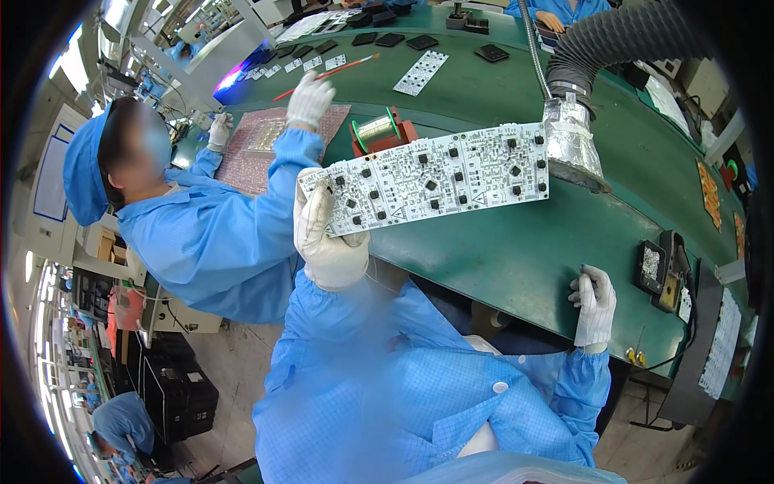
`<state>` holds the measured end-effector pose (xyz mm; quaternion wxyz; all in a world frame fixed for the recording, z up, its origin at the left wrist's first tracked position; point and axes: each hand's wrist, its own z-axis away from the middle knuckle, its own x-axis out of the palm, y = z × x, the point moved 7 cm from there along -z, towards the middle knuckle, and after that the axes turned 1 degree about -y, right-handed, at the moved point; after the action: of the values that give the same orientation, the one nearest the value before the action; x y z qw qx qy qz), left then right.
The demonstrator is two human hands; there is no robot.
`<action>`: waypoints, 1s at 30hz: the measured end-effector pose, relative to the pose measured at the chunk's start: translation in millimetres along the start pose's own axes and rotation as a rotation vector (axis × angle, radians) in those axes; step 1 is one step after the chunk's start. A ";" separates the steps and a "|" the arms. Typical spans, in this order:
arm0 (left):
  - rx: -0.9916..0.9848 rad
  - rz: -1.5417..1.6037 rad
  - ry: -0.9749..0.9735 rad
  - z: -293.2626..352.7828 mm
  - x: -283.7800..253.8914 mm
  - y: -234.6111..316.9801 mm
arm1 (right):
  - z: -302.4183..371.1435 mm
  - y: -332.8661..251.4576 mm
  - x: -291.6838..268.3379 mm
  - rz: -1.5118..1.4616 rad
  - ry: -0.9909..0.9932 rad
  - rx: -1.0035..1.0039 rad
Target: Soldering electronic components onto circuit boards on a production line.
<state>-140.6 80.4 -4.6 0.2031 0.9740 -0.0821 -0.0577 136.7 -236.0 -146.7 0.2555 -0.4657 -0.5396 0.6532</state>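
Observation:
My left hand [332,234], in a white glove, grips a long white circuit board panel [431,185] by its left end and holds it up above the table. Small black parts dot the panel's face, which is set out in repeated sections. My right hand [594,306], gloved in white with grey fingertips, rests at the near edge of the green table [484,258]. Its fingers are slightly bent and apart, and nothing shows in them. Behind the raised panel, a solder wire spool [376,131] sits on a red stand.
A co-worker in blue [218,218] stands at left beside bubble wrap [250,149]. A foil-wrapped fume duct [572,141] hangs behind the panel's right end. At right lie a black soldering iron holder [671,274] and yellow-handled tweezers or cutters [635,356]. Another panel [421,73] lies farther back.

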 end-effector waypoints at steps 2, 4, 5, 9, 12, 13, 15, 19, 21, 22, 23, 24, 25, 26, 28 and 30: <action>-0.007 0.020 -0.002 -1.5 1.1 1.1 | -0.1 -0.3 1.7 -0.027 -0.020 -0.007; -0.021 0.060 0.002 -2.9 1.6 1.4 | 0.1 -0.2 1.9 -0.028 -0.019 -0.004; -0.031 0.090 0.005 -3.3 1.6 1.0 | 0.2 -0.5 2.1 -0.028 -0.020 -0.004; 0.051 -0.080 -0.019 -0.1 -0.3 5.8 | 0.7 -1.1 1.1 -0.010 0.001 0.011; -0.252 0.190 -0.001 9.8 -4.1 -20.3 | 1.2 -3.1 1.0 0.014 0.002 0.005; -0.273 0.197 -0.009 12.6 -4.0 -24.0 | 1.3 -3.9 2.1 -0.015 -0.014 -0.001; -0.351 0.260 0.051 17.2 -6.4 -34.5 | 1.6 -4.3 0.6 0.012 0.007 0.006; -0.043 -0.314 -0.027 5.3 6.2 -17.5 | 1.7 -6.6 2.4 0.002 -0.006 -0.018; -0.615 0.159 -0.025 12.2 21.3 -52.7 | 1.5 -6.7 1.6 0.014 0.007 -0.021; -0.897 0.704 0.102 22.5 37.3 -64.4 | 1.4 -6.5 2.3 -0.012 -0.002 -0.023; -1.075 0.773 0.121 34.5 57.4 -68.7 | 1.1 -7.1 2.3 -0.007 -0.006 -0.037; -1.207 0.849 0.127 45.0 77.1 -70.3 | 1.1 -7.8 1.7 0.020 0.001 -0.056; -1.334 0.895 0.110 55.7 93.8 -71.3 | 0.7 -6.7 1.2 0.003 0.000 -0.052; -1.387 0.919 0.050 61.4 108.7 -72.3 | 0.3 -6.4 1.4 0.004 -0.012 -0.059; -1.441 0.917 0.080 69.7 133.4 -85.0 | -0.2 -5.0 0.2 0.025 -0.009 -0.062; -1.497 0.904 0.141 74.2 161.4 -106.2 | -0.7 -4.8 -0.4 -0.001 -0.021 -0.075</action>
<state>21.2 118.1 -127.9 0.7970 0.4604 -0.3878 0.0497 136.8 -234.6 -142.1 0.2326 -0.4679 -0.5665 0.6372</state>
